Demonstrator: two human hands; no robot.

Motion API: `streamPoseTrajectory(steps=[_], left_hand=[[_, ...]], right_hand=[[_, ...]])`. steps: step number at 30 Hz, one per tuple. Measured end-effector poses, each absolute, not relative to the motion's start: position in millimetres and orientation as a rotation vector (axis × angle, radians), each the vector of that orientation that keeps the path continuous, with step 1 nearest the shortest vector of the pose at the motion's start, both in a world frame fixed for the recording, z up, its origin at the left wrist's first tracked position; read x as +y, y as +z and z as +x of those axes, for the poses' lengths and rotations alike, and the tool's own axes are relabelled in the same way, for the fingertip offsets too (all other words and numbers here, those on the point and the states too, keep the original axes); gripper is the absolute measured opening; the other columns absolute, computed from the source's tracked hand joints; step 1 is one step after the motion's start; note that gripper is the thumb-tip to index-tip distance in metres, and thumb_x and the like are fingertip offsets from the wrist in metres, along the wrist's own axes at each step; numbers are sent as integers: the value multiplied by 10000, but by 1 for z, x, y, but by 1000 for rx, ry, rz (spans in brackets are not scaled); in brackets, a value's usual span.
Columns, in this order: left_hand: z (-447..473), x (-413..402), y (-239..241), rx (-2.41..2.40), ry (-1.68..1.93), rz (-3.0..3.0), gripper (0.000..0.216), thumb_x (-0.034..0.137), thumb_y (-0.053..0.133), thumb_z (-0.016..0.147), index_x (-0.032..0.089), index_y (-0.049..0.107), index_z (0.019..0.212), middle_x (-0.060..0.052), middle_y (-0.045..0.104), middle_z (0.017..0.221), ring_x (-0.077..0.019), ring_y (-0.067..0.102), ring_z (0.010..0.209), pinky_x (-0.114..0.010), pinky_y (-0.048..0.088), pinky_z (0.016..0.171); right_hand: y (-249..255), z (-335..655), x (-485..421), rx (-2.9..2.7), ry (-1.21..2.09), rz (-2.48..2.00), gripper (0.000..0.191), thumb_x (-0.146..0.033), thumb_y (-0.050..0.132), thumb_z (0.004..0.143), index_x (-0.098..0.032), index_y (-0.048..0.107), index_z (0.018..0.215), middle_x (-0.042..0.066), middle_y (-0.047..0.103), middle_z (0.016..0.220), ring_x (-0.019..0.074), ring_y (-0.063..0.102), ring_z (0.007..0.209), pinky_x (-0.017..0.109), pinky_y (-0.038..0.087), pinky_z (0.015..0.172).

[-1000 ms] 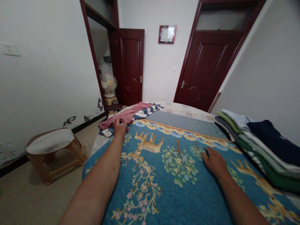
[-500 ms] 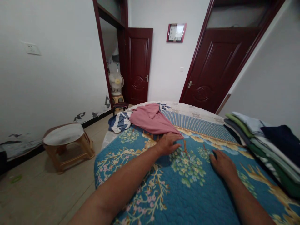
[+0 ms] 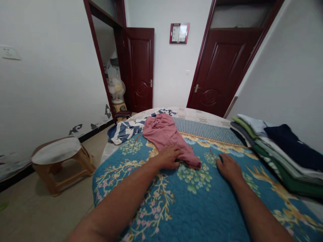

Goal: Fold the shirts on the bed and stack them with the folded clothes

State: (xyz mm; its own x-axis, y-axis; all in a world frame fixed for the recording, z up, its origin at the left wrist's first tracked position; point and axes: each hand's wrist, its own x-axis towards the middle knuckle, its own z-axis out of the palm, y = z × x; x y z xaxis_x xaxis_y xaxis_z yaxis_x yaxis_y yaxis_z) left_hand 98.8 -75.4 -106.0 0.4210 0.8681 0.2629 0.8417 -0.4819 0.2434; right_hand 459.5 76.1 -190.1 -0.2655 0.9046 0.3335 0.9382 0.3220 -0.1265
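Observation:
A crumpled pink garment [image 3: 164, 129] lies on the blue floral quilted cover [image 3: 207, 208], stretched diagonally toward me. My left hand [image 3: 169, 157] rests over its near left edge, fingers lying across the fabric and thumb apart. To the right, my right hand [image 3: 230, 168] lies on the quilt with nothing visible in it; its thumb stands apart and the other fingers are partly hidden. Behind and left of the pink garment is a bunched blue-and-white striped cloth [image 3: 126, 131].
On the right stands a stack of folded clothes [image 3: 280, 158], with a navy garment [image 3: 290, 143] on top. A patterned pale tablecloth [image 3: 202, 116] shows at the table's far rim. To the left, a plastic stool [image 3: 59, 158] is on the floor. A fan [image 3: 117, 89] stands in the doorway.
The pink garment's near end has come closer to me and lies past my left hand. My left hand has moved from its tip onto its left edge. The view has turned slightly right.

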Motion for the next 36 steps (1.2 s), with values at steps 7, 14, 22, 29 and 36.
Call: streamPoseTrajectory(steps=[7,14,22,29,36], left_hand=[[98,-65,-115,1677,713,2472,185,152,615,917,186,713,1071,-132,753,1154,-288,687,1113,-391,514,986],[134,-74,-101,1334,1149,1989,171,238,472,1011,211,639,986,-28,699,975,-195,642,931,-304,499,865],[168,-92,-87,960,1111,1741,529,592,455,1076,144,726,1156,-77,707,1004,-213,630,944,-323,519,877],[167,-96,-81,1102,1096,1898,430,513,435,1099,181,706,1068,-64,710,1012,-214,620,948,-326,514,898],[156,-88,-86,1206,982,2026,329,450,576,1028,197,592,819,16,552,774,-155,508,747,-268,415,708]], right_hand=[[-182,454,68,-2185,-78,-1576,506,-368,477,1018,-128,744,1375,234,677,1477,390,604,1424,560,439,1216],[-167,434,54,-2268,115,-1168,624,-433,602,955,-199,634,1532,179,665,1520,371,617,1420,577,455,1223],[-138,380,12,-2296,616,-620,430,-449,731,906,-232,760,1276,134,782,1276,306,727,1172,453,568,1060],[-132,390,17,-1900,838,-903,266,-415,597,905,-245,767,1020,71,810,1059,294,732,1034,419,563,966],[-110,411,23,-1336,773,-1062,322,-462,629,848,-208,678,1040,80,766,998,250,681,911,360,561,842]])
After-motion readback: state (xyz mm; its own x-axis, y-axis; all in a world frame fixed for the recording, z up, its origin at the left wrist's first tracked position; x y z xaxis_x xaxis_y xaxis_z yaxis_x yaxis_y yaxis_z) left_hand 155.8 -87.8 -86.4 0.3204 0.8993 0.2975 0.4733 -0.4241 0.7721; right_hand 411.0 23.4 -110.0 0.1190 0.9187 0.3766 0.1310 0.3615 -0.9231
